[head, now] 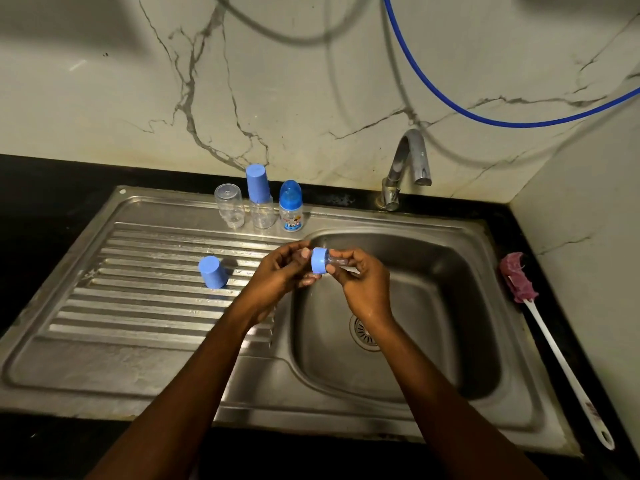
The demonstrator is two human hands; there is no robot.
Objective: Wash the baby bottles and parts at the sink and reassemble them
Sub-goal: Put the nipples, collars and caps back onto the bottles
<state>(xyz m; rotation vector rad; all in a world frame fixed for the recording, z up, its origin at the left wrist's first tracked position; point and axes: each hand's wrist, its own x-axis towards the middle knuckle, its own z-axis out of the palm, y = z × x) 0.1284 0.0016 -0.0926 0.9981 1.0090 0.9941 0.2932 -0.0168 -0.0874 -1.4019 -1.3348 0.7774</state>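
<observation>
Left hand (280, 271) and right hand (363, 282) both pinch a blue ring (318, 260) with its clear teat (341, 261) above the sink (450, 258) basin edge. Likely seating the teat; next it needs screwing onto a bare bottle (229, 209) behind.

Home kitchen, sink corner.
Steel sink (450, 289) with ribbed drainboard (138, 306), tap (410, 157), black surface (41, 188), marble-look wall (311, 81), bottle brush (550, 344) alongside.
</observation>
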